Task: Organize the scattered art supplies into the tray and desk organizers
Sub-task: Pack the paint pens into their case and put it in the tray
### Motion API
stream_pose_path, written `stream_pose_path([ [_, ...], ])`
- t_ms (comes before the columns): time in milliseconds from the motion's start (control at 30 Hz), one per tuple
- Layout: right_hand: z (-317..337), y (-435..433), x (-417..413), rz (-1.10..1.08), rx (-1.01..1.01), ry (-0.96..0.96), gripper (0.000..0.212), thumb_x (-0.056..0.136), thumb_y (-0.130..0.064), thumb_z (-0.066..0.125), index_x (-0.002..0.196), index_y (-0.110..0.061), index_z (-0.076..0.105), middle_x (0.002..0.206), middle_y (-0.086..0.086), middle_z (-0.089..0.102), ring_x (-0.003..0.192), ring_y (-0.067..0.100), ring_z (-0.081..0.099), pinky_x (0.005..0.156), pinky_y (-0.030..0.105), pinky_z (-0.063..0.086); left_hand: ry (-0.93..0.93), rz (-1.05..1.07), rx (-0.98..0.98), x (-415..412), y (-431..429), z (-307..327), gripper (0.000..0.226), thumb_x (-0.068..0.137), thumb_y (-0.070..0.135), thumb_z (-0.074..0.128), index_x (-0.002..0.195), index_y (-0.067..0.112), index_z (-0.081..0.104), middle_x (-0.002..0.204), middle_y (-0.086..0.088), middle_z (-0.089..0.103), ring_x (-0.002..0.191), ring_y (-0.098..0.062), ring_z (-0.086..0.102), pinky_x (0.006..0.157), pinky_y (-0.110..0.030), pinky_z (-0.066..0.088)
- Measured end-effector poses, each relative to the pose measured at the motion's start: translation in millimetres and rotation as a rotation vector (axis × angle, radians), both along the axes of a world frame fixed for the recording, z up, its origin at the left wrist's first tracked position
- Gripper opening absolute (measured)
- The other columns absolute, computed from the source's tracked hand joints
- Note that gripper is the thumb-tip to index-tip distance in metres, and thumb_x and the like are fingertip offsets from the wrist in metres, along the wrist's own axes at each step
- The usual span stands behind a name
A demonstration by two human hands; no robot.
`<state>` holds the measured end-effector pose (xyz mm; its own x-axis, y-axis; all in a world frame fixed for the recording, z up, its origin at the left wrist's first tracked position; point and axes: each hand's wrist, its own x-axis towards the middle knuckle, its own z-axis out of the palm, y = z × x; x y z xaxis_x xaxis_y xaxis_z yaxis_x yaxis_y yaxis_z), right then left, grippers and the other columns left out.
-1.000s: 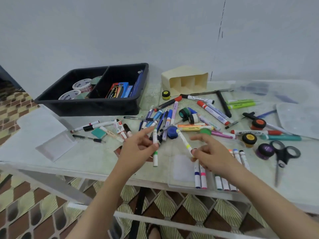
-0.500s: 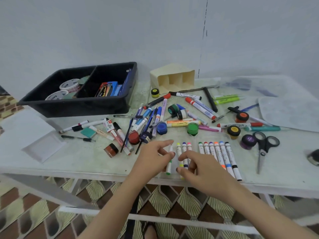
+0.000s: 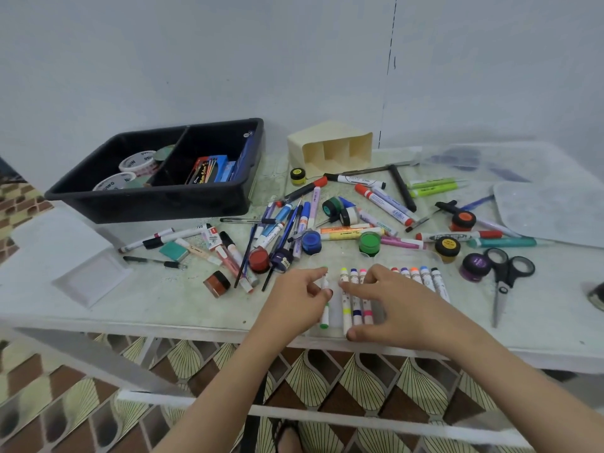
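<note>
Pinching the green marker (image 3: pixel 324 317) between thumb and curled fingertips, the left hand (image 3: pixel 294 299) holds it upright-in-line at the left end of a row of markers near the front edge of the surface (image 3: pixel 163 295). Its green cap shows just above the fingers and its green end pokes out below the palm.

The right hand (image 3: pixel 398 305) lies spread over the row with its fingers loosely extended. The index fingertip touches the upper part of the yellow marker (image 3: pixel 345 305), and the thumb sits at that marker's lower end. The blue marker (image 3: pixel 356 308) and pink marker (image 3: pixel 366 308) lie side by side just under the fingers, and five more markers (image 3: pixel 421 276) run on to the right, partly hidden by the back of the hand. The black tray (image 3: pixel 157 204) and the cream organizer (image 3: pixel 330 138), tipped on its side, stand well apart at the back.

A second ago the left hand held the green marker up, closer to the scattered pile, and the right hand held the yellow marker at a slant. Now both markers are parallel with the row. Half a second ago the hands were already down at the row, and their grips look much the same.
</note>
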<state>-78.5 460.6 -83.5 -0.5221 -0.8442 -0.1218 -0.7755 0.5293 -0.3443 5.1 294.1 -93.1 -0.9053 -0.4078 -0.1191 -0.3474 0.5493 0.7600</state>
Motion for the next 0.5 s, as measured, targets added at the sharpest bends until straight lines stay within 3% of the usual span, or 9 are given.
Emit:
stream_pose_path([
  [167, -3.5, -0.3, -2.2, 0.009, -0.018, -0.001, 0.072, 0.080, -0.065, 0.051, 0.144, -0.043, 0.027, 0.100, -0.014, 0.031, 0.089, 0.005, 0.040, 0.066, 0.024, 0.032, -0.066, -0.091, -0.162, -0.1, 2.3, 4.8, 0.046, 0.095, 0.024, 0.050, 0.141, 0.026, 0.043, 0.096, 0.003, 0.064, 0.073, -0.008, 0.056, 0.071, -0.026, 0.050],
  [333, -6.9, -3.1, -8.0, -0.053, -0.068, -0.037, 0.066, 0.081, -0.063, 0.054, 0.141, -0.046, 0.032, 0.098, -0.015, 0.033, 0.087, 0.005, 0.043, 0.061, 0.021, 0.030, -0.050, -0.137, -0.324, 1.0, -5.7, 11.9, 0.042, 0.095, 0.022, 0.050, 0.136, 0.030, 0.049, 0.115, 0.006, 0.063, 0.095, -0.009, 0.058, 0.079, -0.024, 0.046],
  [400, -8.5, -3.3, -9.0, -0.061, -0.070, -0.027, 0.071, 0.078, -0.066, 0.055, 0.142, -0.046, 0.030, 0.098, -0.015, 0.032, 0.087, 0.004, 0.042, 0.059, 0.018, 0.027, -0.019, -0.149, -0.404, 2.5, -11.7, 12.7, 0.043, 0.091, 0.031, 0.057, 0.133, 0.034, 0.050, 0.114, 0.013, 0.062, 0.105, -0.007, 0.054, 0.085, -0.025, 0.043],
  [500, -10.2, -3.9, -10.4, -0.060, -0.065, -0.016, 0.075, 0.076, -0.068, 0.054, 0.143, -0.045, 0.028, 0.099, -0.015, 0.031, 0.087, 0.005, 0.041, 0.058, 0.017, 0.027, -0.042, -0.225, -0.544, 3.0, -20.1, 11.7, 0.059, 0.080, 0.051, 0.065, 0.134, 0.032, 0.050, 0.131, 0.013, 0.055, 0.124, -0.010, 0.042, 0.096, -0.029, 0.035],
])
